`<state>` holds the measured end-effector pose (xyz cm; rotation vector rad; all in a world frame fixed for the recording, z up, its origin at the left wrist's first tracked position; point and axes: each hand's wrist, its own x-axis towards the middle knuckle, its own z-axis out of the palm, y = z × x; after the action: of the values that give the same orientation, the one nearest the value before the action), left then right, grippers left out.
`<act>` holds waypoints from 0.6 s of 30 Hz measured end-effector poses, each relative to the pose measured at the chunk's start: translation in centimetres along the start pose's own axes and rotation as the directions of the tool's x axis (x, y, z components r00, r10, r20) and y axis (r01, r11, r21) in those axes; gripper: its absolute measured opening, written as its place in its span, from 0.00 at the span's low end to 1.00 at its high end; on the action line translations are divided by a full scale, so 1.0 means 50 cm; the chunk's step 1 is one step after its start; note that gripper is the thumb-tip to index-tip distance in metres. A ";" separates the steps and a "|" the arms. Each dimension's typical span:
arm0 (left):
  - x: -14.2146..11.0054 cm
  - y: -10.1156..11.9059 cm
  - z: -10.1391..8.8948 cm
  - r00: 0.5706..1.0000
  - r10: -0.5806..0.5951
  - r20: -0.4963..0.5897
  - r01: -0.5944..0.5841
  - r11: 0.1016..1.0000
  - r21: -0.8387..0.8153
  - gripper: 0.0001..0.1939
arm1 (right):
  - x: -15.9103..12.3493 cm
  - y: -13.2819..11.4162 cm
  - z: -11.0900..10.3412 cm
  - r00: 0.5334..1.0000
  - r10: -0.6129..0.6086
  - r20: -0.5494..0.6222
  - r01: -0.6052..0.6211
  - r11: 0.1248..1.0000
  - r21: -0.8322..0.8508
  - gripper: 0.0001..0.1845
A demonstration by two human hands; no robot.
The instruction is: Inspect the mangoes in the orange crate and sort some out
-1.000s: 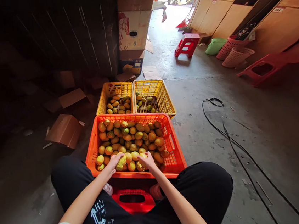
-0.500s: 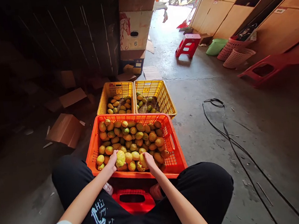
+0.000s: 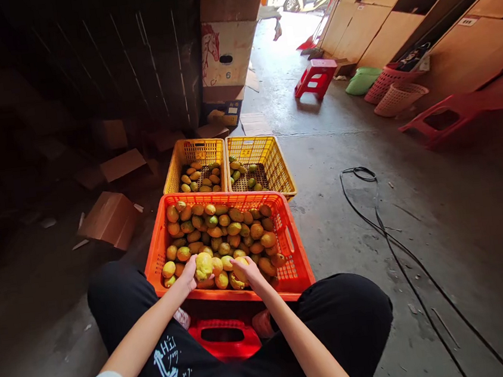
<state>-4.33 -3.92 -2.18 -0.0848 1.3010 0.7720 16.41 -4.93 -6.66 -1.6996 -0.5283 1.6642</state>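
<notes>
A red-orange crate (image 3: 302, 261) stands between my knees, holding many oval yellow, orange and green fruits (image 3: 234, 228) that look like mangoes. Over its near left part my left hand (image 3: 191, 273) is closed around a large, lumpy yellow mango-like fruit (image 3: 204, 266). To the right, my right hand (image 3: 252, 272) grips a smoother yellow-orange mango-like fruit (image 3: 240, 267), its thumb or a finger laid over the top. Both fruits are held just above the pile, apart from each other.
Behind the red-orange crate stand a left yellow crate (image 3: 171, 170) and a right yellow crate (image 3: 284, 164), each with some fruits. A red stool (image 3: 315, 78) stands farther back. Black cable (image 3: 384, 228) lies on the floor at right, a cardboard box (image 3: 110, 220) at left.
My right hand has turned slightly, and its fingers now reach farther over the fruit it holds. The fruit in my left hand has shifted a little and shows a rounder side.
</notes>
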 end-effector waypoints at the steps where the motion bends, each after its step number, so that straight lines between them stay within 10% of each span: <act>1: -0.005 0.000 0.002 1.000 -0.007 0.009 0.007 1.000 0.009 0.19 | -0.001 -0.002 0.003 1.000 0.008 -0.001 -0.008 1.000 -0.003 0.22; 11: -0.014 -0.017 -0.003 0.993 0.085 0.088 -0.108 0.944 0.310 0.16 | -0.014 -0.011 0.007 1.000 0.006 -0.020 -0.005 1.000 0.029 0.13; 18: 0.007 -0.012 -0.010 0.996 0.086 0.019 -0.088 0.982 0.168 0.11 | -0.012 -0.020 0.001 0.996 0.060 -0.064 -0.060 0.998 -0.002 0.08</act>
<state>-4.39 -4.42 -2.83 0.1127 1.3611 0.7318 16.46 -4.66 -5.54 -1.7813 -0.4540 1.6457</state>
